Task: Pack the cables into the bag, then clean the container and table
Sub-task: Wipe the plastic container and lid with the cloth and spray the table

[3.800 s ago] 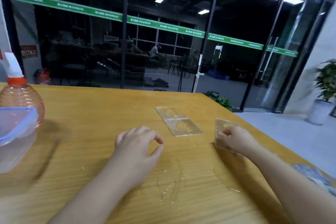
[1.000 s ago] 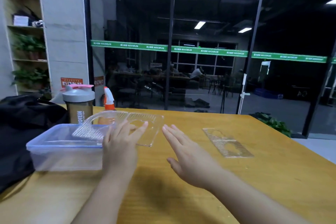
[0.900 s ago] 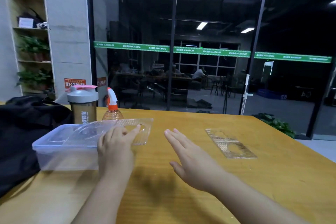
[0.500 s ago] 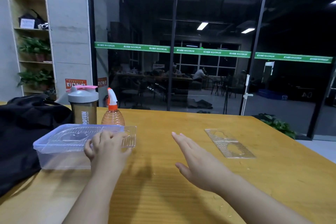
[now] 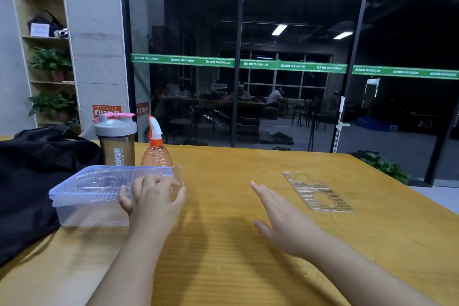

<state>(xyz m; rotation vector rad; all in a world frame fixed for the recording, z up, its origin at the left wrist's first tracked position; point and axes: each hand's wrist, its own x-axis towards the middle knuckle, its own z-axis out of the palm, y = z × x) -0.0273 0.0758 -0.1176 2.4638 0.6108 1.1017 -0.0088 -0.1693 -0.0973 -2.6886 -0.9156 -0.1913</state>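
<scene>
A clear plastic container stands on the wooden table at the left, against a black bag. A clear ribbed plastic tray lies across the container's top. My left hand grips the tray's near right end with curled fingers. My right hand hovers over the table's middle, fingers straight, holding nothing. A second clear ribbed tray lies flat on the table to the right. No cables are visible.
A grey shaker bottle and an orange spray bottle stand behind the container. Glass walls rise beyond the table's far edge. A shelf with plants is at the far left.
My left hand has carried the ribbed tray leftward and lowered it onto the container, fingers now curled on its end. My right hand stayed open, drifting slightly right.
</scene>
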